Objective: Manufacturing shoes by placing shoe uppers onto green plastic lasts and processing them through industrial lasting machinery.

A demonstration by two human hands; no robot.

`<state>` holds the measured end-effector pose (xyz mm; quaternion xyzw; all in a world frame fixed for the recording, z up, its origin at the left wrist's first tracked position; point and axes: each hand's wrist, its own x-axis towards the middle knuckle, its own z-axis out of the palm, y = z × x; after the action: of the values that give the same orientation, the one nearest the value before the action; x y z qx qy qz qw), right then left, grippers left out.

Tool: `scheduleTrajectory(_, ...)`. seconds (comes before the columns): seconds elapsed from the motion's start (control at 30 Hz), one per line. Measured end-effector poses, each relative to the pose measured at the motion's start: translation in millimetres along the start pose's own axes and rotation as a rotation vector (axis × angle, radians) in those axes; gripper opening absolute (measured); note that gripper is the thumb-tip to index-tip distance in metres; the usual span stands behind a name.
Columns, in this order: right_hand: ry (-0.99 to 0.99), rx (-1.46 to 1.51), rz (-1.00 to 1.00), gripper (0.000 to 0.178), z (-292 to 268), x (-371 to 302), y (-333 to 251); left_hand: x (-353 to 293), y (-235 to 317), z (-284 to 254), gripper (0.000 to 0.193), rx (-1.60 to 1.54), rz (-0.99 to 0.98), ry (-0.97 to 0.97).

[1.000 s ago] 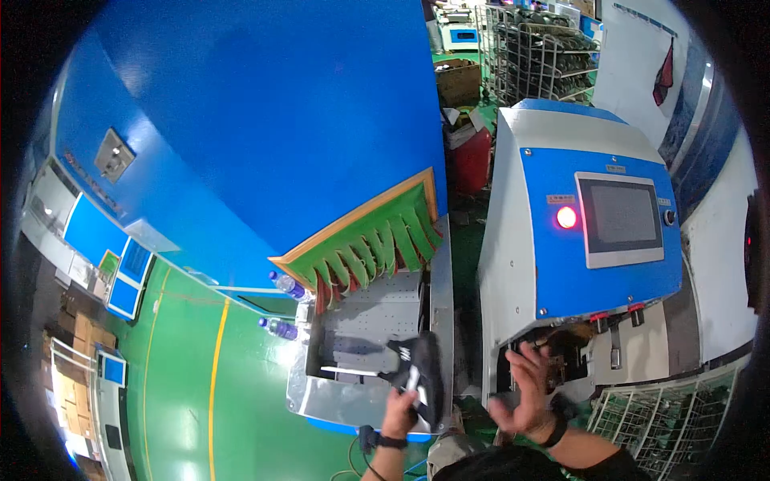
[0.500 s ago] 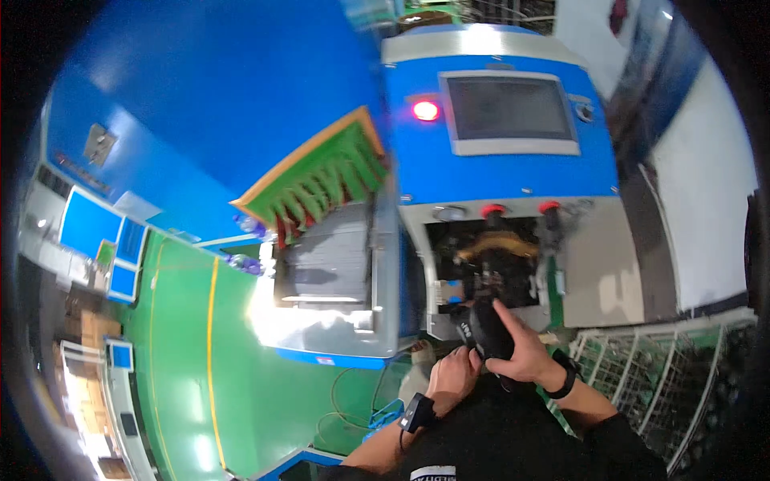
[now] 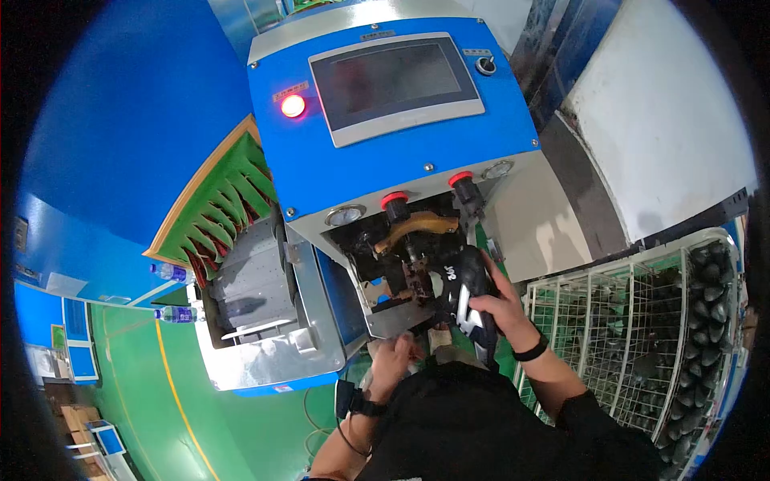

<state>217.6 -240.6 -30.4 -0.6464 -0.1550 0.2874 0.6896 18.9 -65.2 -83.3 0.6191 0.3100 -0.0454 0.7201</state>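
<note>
A black shoe (image 3: 467, 293) with white markings is in my right hand (image 3: 505, 311), thumb across it and fingers behind. It is tilted at the right of the machine's opening, beside the dark clamp parts (image 3: 417, 276) under a curved brown pad (image 3: 417, 230). Below the opening's metal lip, my left hand (image 3: 391, 365) is apart from the shoe. Its fingers are curled together; what they hold, if anything, I cannot make out.
The blue machine panel (image 3: 401, 152) carries a dark screen (image 3: 397, 80), a lit red lamp (image 3: 293, 106) and red-topped knobs (image 3: 395, 200). Left stands a conveyor (image 3: 253, 280) with a green fringed curtain (image 3: 224, 192). Right, a wire rack (image 3: 597, 329) holds several dark pieces.
The view has swung, so the machine appears closer and further left. My hands have separated; the right one has carried the shoe to the right side of the opening, and the left has drawn away.
</note>
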Motion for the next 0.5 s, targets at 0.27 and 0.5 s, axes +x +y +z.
scheduleTrajectory(0.27, -0.006, -1.023, -0.043, 0.091, 59, 59, -15, 13, -20, -25, 0.047, 0.286, -0.06, -0.006)
scheduleTrajectory(0.5, -0.116, -1.228, -0.011, 0.089, 78, 100, 6, 24, -28, -52, 0.043, 0.298, -0.216, -0.018)
